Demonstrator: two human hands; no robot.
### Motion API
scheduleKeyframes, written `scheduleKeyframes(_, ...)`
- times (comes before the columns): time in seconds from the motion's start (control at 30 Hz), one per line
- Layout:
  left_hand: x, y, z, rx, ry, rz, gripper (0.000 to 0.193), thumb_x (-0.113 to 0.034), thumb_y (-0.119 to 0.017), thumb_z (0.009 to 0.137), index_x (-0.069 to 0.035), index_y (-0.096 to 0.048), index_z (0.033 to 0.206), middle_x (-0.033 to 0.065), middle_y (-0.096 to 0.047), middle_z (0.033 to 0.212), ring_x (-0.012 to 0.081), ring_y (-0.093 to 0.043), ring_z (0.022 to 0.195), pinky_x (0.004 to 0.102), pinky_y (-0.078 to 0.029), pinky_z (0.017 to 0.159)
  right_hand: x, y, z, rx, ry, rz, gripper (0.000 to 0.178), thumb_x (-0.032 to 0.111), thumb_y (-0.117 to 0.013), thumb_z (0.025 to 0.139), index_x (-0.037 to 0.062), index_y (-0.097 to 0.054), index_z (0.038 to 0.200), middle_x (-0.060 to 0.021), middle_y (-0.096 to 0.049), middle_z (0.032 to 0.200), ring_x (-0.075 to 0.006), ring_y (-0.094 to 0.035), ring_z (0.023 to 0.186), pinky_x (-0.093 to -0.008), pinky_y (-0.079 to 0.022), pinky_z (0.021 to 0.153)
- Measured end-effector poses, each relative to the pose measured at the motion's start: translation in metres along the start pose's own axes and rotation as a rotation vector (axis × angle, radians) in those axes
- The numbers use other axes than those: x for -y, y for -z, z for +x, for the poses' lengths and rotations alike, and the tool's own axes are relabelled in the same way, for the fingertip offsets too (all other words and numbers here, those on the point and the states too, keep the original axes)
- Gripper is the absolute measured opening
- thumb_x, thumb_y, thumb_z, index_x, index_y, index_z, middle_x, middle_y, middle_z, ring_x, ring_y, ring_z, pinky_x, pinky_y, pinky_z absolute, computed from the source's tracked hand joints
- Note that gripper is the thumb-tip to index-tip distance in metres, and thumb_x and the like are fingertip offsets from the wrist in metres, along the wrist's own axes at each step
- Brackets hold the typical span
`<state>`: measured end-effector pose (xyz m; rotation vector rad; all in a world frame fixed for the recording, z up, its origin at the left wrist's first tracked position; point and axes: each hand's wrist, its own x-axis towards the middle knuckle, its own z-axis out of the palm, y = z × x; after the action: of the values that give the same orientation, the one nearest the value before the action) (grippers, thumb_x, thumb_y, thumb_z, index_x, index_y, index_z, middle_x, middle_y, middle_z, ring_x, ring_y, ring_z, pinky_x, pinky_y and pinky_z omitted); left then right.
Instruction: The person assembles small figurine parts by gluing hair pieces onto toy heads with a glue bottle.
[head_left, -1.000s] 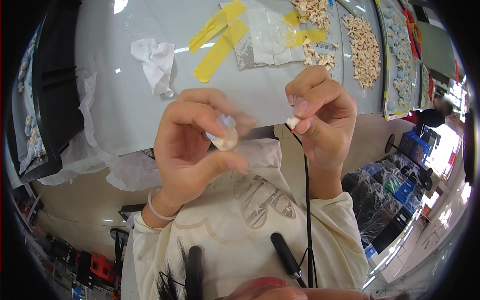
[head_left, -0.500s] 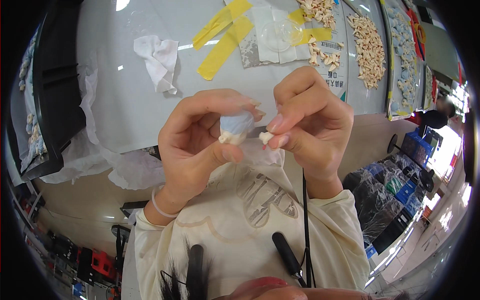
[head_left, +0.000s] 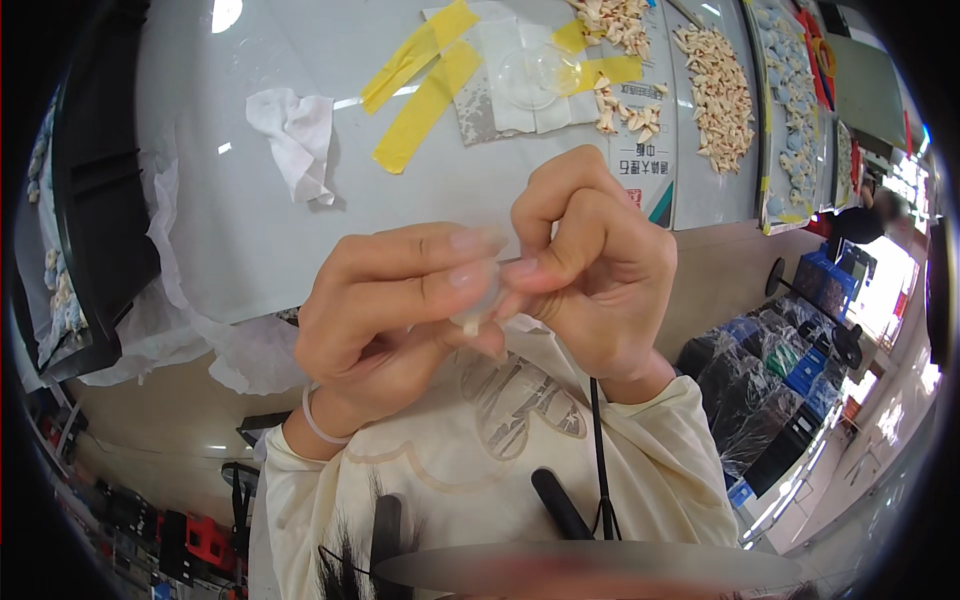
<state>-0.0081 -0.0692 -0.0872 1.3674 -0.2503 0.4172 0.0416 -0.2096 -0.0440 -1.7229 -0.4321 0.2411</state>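
In front of my chest, my left hand (head_left: 395,305) is closed round a small blue-and-cream figurine (head_left: 478,312). Its fingers cover most of the figurine, and only a pale blue side and a cream tip show. My right hand (head_left: 610,270) meets it from the right, thumb and forefinger pinched against the figurine's side. The small cream piece held in that pinch half a second ago is hidden between the fingers now. Both hands are above the near edge of the grey table (head_left: 400,215), and the left fingertips are slightly blurred.
A crumpled white cloth (head_left: 295,140), yellow tape strips (head_left: 425,110) and a clear round dish (head_left: 540,75) lie on the table. Piles of small cream pieces (head_left: 715,95) and a tray of blue pieces (head_left: 795,110) are at right. A black tray (head_left: 105,180) stands left.
My hands have come together. The right pinch with the small cream piece has moved left against the figurine, and my left fingers now cover more of it. The whole view has shifted slightly.
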Motion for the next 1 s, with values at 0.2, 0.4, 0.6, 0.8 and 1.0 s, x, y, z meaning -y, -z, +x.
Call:
scheduleKeyframes(0.2, -0.001, 0.005, 0.004, 0.031, 0.12, 0.082, 0.027, 0.009, -0.062, 0.067, 0.002, -0.056, 0.093, 0.0177, -0.053, 0.098, 0.0236, -0.057, 0.086, 0.0289, -0.047, 0.074, -0.006, 0.007, 0.005, 0.019, 0.062, -0.057, 0.019, -0.004, -0.069, 0.056, 0.0033, -0.055, 0.066, -0.0064, -0.048, 0.073, -0.0129, -0.043, 0.068, -0.0215, -0.035, 0.059)
scheduleKeyframes(0.4, -0.004, 0.01, 0.007, -0.058, 0.257, 0.029, 0.032, -0.007, -0.063, 0.073, 0.002, -0.051, 0.101, 0.0153, -0.051, 0.103, 0.0241, -0.054, 0.092, 0.0292, -0.043, 0.079, -0.019, 0.087, 0.013, -0.379, 0.127, -0.437, 0.015, -0.001, -0.064, 0.061, 0.0039, -0.06, 0.075, -0.005, -0.056, 0.075, -0.0121, -0.049, 0.068, -0.0241, -0.039, 0.061)
scheduleKeyframes(0.6, -0.005, 0.012, 0.006, -0.046, 0.289, -0.154, 0.035, -0.011, -0.063, 0.074, 0.001, -0.048, 0.104, 0.0158, -0.05, 0.103, 0.0237, -0.054, 0.088, 0.0294, -0.045, 0.074, -0.04, 0.121, 0.034, -0.233, 0.085, -0.898, 0.012, 0.003, -0.061, 0.064, 0.0036, -0.06, 0.076, -0.0046, -0.056, 0.073, -0.0166, -0.05, 0.064, -0.0262, -0.04, 0.06)
scheduleKeyframes(0.8, -0.004, 0.014, 0.006, 0.014, 0.265, -0.018, 0.027, -0.005, -0.061, 0.074, 0.001, -0.048, 0.098, 0.0161, -0.051, 0.101, 0.0229, -0.055, 0.085, 0.0278, -0.045, 0.071, -0.051, 0.124, 0.04, -0.128, 0.199, -1.088, 0.01, 0.003, -0.059, 0.065, 0.0033, -0.058, 0.075, -0.0076, -0.054, 0.071, -0.025, -0.051, 0.068, -0.0322, -0.041, 0.061)
scheduleKeyframes(1.0, -0.005, 0.011, 0.01, -0.07, 0.357, -0.224, 0.023, -0.002, -0.061, 0.074, -0.001, -0.046, 0.092, 0.0171, -0.051, 0.1, 0.0233, -0.055, 0.087, 0.0277, -0.045, 0.074, -0.037, 0.12, 0.034, -0.165, 0.117, -0.8, 0.009, -0.003, -0.055, 0.071, -0.0008, -0.057, 0.079, -0.0062, -0.058, 0.078, -0.0152, -0.054, 0.07, -0.0236, -0.041, 0.063)
